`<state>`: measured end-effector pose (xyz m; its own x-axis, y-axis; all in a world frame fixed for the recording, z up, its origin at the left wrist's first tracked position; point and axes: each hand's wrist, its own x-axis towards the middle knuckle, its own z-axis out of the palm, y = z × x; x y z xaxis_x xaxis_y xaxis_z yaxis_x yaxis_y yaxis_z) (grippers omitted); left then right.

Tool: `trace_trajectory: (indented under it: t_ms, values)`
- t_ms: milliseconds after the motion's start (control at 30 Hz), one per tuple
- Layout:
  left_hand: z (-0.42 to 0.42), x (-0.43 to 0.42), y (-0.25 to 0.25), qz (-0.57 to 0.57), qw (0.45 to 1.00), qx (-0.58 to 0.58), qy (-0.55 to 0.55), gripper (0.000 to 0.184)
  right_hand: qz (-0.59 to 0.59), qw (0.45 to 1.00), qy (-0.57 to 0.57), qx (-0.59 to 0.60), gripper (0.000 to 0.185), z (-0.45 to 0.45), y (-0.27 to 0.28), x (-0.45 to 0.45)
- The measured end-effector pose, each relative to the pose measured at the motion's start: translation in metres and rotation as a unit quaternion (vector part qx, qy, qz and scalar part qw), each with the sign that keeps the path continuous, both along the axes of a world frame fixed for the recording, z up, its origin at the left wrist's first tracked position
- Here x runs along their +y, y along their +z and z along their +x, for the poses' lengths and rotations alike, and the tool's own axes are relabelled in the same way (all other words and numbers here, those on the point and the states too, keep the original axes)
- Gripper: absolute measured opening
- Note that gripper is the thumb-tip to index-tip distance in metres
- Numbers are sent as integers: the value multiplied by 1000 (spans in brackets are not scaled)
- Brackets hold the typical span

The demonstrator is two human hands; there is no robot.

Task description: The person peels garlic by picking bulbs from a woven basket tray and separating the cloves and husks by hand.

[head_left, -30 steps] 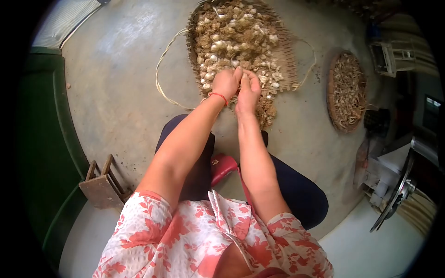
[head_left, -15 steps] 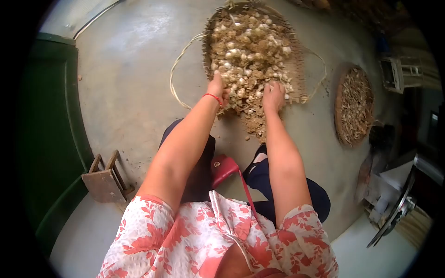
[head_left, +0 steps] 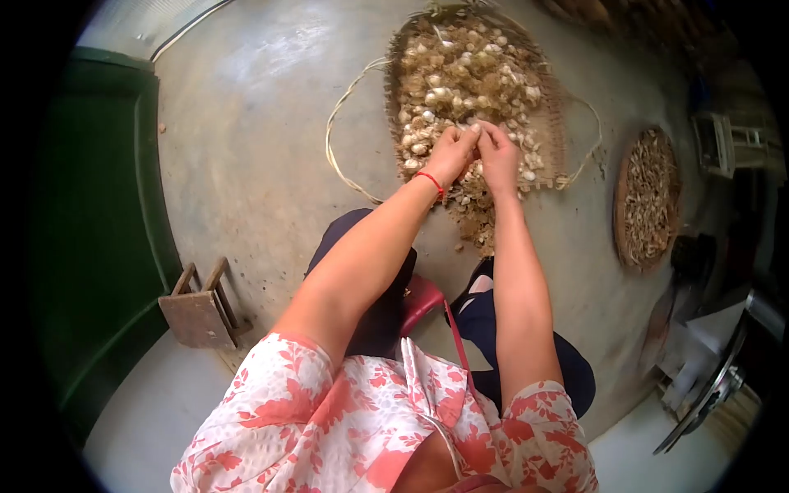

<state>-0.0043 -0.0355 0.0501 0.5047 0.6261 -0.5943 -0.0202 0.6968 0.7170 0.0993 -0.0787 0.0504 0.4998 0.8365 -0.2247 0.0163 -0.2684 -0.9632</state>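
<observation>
The left hand (head_left: 454, 156), a red band (head_left: 431, 186) at its wrist, and the right hand (head_left: 500, 161) meet at the fingertips over the near part of a large woven basket (head_left: 549, 146) — whatever they pinch is too small to make out. Pale bulbs (head_left: 437, 96) mixed with brown, papery husks (head_left: 475, 215) fill the basket, and husks spill past its near edge onto the concrete floor (head_left: 246, 156). A twisted loop handle (head_left: 330, 135) lies out on the left side. Well apart on the right sits a round basket (head_left: 621, 201) of dry pieces (head_left: 647, 197). A red bag (head_left: 422, 302) is between the person's legs — a small wooden stool (head_left: 197, 320) stands to the left, near a green door (head_left: 103, 222).
</observation>
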Motion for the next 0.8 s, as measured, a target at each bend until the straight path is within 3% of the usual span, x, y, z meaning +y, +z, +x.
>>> trace_trajectory:
  t_ms: [33,67,133,233,300,400,533,633,667,733,800]
  values:
    - [4,-3,-5,20,1000,18,-4,49,-22,998,12,-55,24,1,-5,-7]
    - [9,-6,-9,39,999,34,-8,54,38,994,15,-98,23,-1,-10,-9]
    - [12,-6,-16,52,989,107,-86,74,16,953,33,-300,23,-7,5,-17]
    - [10,-10,-4,-46,994,62,-75,74,48,938,12,-343,18,-12,6,-24]
    - [0,-8,17,-178,976,35,-122,68,64,909,-13,-412,16,-18,10,-22]
    - [-6,-2,26,-183,970,16,-162,63,-13,892,-37,-450,23,-24,17,-19]
    - [-10,0,16,-171,972,-19,-159,60,-75,893,-37,-443,31,-30,14,-12]
    - [-7,-2,-6,-151,981,-28,-119,53,-81,944,-56,-314,40,-35,15,-10]
    - [-6,-3,-15,-102,986,4,-131,55,-80,944,-54,-316,40,-35,15,-11]
    - [-9,0,-16,-53,988,33,-138,59,-63,977,-121,-162,42,-35,12,-12]
    - [-14,3,-13,5,983,42,-178,59,-62,985,-106,-120,39,-29,1,-14]
